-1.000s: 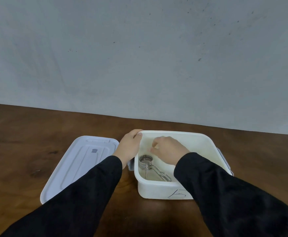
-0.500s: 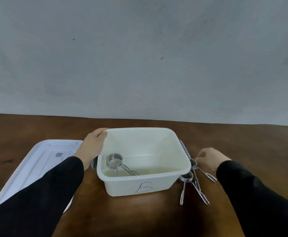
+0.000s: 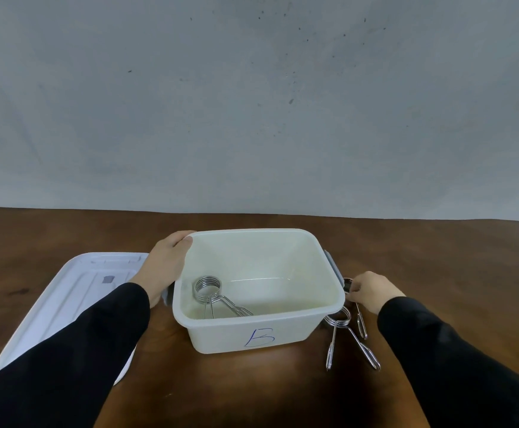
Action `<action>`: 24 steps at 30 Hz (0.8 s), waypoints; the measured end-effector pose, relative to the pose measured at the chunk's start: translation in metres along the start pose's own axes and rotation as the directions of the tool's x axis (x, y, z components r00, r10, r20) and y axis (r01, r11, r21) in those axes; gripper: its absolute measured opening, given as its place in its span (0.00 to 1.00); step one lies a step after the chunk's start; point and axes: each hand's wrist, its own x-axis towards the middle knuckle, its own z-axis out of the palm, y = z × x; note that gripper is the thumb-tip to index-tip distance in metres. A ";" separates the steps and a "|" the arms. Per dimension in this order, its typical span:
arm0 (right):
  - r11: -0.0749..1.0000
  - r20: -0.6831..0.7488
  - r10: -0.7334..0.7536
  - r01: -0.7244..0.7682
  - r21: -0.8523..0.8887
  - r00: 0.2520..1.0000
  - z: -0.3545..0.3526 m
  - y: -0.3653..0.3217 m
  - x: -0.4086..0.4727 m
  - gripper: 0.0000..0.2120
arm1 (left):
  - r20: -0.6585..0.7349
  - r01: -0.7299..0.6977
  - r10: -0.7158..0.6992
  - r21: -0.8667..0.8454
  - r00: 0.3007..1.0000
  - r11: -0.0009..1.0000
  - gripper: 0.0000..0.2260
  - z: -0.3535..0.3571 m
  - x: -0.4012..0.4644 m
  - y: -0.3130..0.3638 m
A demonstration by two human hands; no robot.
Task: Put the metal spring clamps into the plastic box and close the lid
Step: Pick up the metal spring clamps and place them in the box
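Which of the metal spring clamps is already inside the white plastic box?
The metal spring clamp lying at the white plastic box's left side; the other clamps lie outside on the brown table.

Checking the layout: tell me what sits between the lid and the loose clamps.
In the head view, the plastic box, steadied by the left hand, sits between the lid and the loose clamps.

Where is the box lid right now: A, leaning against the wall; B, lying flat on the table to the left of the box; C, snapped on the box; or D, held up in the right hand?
B: the white lid lies flat on the table left of the open plastic box, partly behind the left sleeve, and neither hand holds it.
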 end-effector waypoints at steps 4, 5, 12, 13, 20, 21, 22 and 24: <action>0.999 -0.103 -0.017 0.021 0.039 0.994 -0.024 0.004 -0.011 0.09 | 0.004 0.006 -0.006 0.008 1.000 1.000 0.13 0.000 0.000 0.000; 0.998 -0.161 -0.030 0.039 0.051 0.987 -0.035 0.004 -0.014 0.09 | 0.005 0.008 -0.008 0.011 1.000 1.000 0.13 -0.001 0.000 0.000; 0.902 -0.494 -0.212 0.364 0.234 0.843 -0.155 -0.065 -0.083 0.10 | -0.013 0.013 -0.013 0.015 1.000 1.000 0.15 -0.001 0.002 -0.001; 0.866 -0.463 -0.262 0.418 0.274 0.847 -0.161 -0.082 -0.095 0.10 | -0.011 0.017 -0.017 0.010 1.000 1.000 0.15 -0.001 0.002 -0.001; 0.947 -0.021 -0.314 0.315 0.064 0.949 -0.074 -0.165 -0.073 0.14 | -0.001 0.006 -0.006 -0.009 1.000 1.000 0.14 -0.003 0.001 -0.002; 0.961 0.016 -0.274 0.272 0.049 0.962 -0.056 -0.167 -0.059 0.14 | -0.004 -0.001 0.001 -0.013 1.000 1.000 0.14 -0.003 0.001 -0.003; 0.971 0.044 -0.239 0.238 0.011 0.970 -0.042 -0.168 -0.051 0.13 | -0.007 -0.011 0.011 -0.013 1.000 1.000 0.14 -0.003 0.001 -0.003; 0.966 0.054 -0.203 0.209 -0.155 0.978 -0.021 -0.166 -0.039 0.14 | -0.007 -0.024 0.024 0.000 1.000 1.000 0.14 -0.003 0.002 -0.003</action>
